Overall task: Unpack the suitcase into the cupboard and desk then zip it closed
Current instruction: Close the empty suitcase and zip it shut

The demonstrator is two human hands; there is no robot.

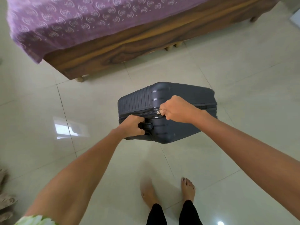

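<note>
A dark grey hard-shell suitcase (183, 93) stands on its side on the tiled floor, its two halves together. My left hand (132, 126) grips the black handle (148, 125) on the near side of the case. My right hand (177, 109) pinches the silver zip pull (158, 112) on the zip line that runs along the seam. To the left of the pull the zip track shows as a dark line.
A wooden bed (116, 51) with a purple patterned sheet (78, 21) stands just beyond the suitcase. My bare feet (188, 187) are on the pale floor tiles (81, 159) below the case. Some fabric lies at the left edge (4, 200).
</note>
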